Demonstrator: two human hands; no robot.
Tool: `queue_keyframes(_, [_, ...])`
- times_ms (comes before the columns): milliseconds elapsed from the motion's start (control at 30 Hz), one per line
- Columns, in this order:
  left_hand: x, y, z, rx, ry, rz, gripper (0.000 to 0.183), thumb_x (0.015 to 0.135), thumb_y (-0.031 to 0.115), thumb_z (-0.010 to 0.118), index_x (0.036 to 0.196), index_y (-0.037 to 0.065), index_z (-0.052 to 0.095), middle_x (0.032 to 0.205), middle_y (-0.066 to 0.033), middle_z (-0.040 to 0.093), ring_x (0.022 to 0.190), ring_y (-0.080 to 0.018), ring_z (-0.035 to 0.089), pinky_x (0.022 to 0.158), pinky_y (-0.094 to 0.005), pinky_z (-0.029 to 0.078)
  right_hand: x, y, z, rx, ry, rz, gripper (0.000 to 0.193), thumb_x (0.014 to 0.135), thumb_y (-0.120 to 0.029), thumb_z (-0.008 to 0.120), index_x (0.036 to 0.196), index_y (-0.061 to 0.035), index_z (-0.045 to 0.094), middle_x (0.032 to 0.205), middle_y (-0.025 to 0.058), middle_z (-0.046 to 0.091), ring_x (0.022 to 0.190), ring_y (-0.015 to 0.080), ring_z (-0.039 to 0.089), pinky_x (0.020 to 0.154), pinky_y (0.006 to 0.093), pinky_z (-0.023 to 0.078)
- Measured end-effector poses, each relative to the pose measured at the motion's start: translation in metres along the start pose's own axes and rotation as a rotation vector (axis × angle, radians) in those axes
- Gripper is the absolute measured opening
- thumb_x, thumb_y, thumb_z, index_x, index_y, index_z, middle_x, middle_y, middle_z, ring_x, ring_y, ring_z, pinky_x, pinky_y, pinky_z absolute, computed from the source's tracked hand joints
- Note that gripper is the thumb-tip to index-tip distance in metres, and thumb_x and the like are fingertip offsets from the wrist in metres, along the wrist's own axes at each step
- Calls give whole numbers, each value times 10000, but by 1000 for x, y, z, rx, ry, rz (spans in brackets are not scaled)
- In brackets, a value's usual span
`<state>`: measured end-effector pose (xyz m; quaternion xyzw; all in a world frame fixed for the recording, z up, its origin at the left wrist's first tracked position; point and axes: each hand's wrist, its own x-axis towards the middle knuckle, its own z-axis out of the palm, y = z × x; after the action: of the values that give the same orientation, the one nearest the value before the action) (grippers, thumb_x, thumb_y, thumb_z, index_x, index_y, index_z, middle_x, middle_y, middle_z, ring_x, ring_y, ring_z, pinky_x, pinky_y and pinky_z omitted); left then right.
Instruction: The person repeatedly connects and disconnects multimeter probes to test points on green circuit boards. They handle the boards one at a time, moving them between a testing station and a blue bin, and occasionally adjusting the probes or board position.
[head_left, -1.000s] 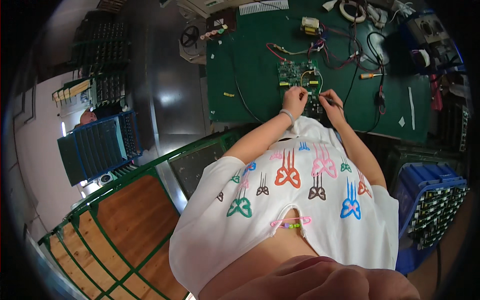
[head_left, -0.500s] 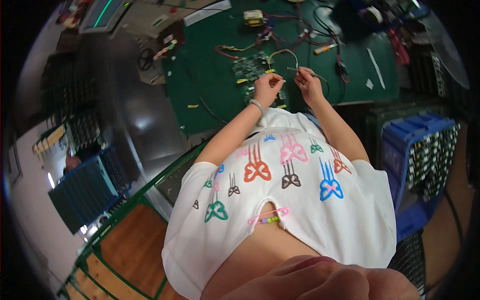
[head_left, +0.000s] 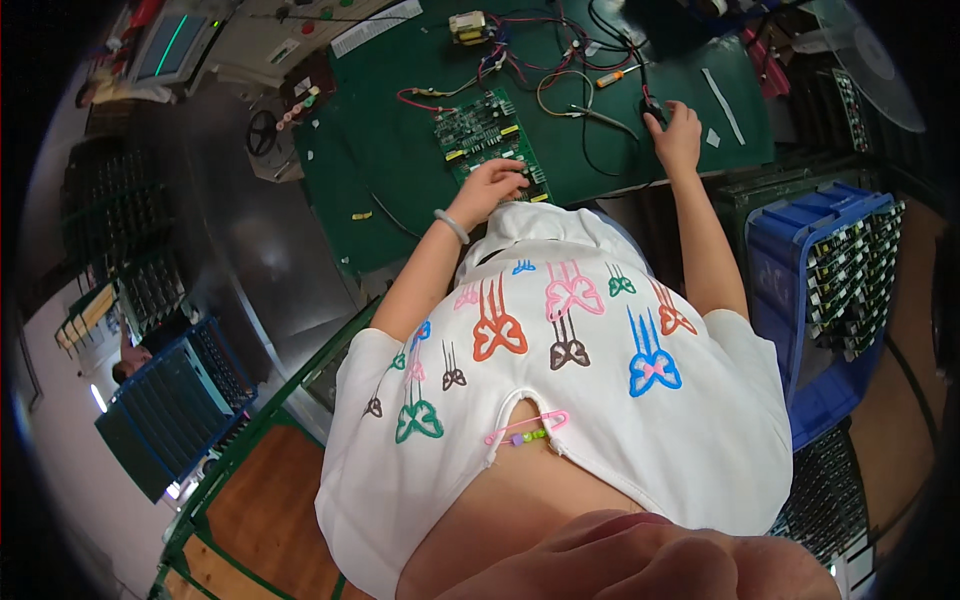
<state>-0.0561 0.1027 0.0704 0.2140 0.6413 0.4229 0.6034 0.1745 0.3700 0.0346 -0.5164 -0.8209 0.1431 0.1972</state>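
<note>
A green circuit board [head_left: 480, 135], with a red and a yellowish wire at its far left corner, lies on the green table top. My left hand [head_left: 488, 188] rests over the board's near part, its fingers loosely stretched and nothing visible in them. Farther right, my right hand [head_left: 680, 138] has its thumb and fingers closed round a small black piece [head_left: 652, 108] on a dark cable; its exact kind is unclear. Between the hands, a grey probe-like lead [head_left: 597, 115] with a thin looped wire lies on the table.
An orange-handled screwdriver [head_left: 617, 76] lies beyond the lead, near tangled wires and a yellow transformer [head_left: 468, 28]. White strips [head_left: 723, 105] lie at the right. A blue crate [head_left: 790, 240] of boards stands right of me; a steel surface [head_left: 270, 210] is at left.
My right hand has let go of the grey lead and moved right to the black piece. The lead now lies on the table. My left hand has loosened over the board.
</note>
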Motion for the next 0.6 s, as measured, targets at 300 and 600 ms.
queue_keyframes(300, [-39,-60,-64,-160,457,29,304,928,147,601,1197,10,563,1021,-60,678,837,-96,617,762,-230,490,19,20,29,-186,-200,7,449,758,-297,769,1082,-59,570,988,170,649,948,394,605,795,481,493])
queue_keyframes(600, [3,-49,-84,-29,578,273,257,892,120,639,1130,30,597,947,-61,668,813,-120,620,723,-259,502,25,-94,20,-135,-173,-481,476,722,-191,771,1091,-49,506,1054,191,568,990,386,559,780,474,493])
